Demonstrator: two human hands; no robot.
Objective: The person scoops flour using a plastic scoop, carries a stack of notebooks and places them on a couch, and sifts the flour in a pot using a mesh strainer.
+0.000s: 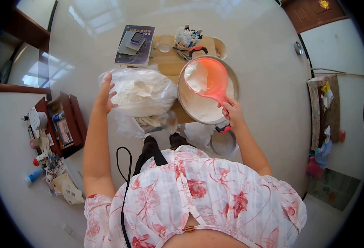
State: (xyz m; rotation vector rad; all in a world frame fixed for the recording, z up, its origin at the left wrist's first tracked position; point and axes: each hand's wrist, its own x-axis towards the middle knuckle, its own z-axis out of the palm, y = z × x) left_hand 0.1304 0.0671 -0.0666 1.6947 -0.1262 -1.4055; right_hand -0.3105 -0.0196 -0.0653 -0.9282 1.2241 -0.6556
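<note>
My right hand [231, 111] is closed around the handle of a red-orange plastic ladle [217, 80], whose wide bowl holds some white flour [196, 76]. The ladle is over a round metal pot [236, 82] with red-and-black handles, and white powder like flour covers the pot's inside. At the left, my left hand [105, 95] has its fingers spread beside a clear plastic bag [161, 89]. White flour [136, 93] fills that bag. Whether the fingertips touch the plastic I cannot tell.
A small wooden table [167, 64] carries the pot and bag. On its far side are a dark book [142, 51] with a small device [137, 38], a glass [165, 43] and a cluttered basket [189, 38]. A round metal lid or pan [223, 143] lies near my feet.
</note>
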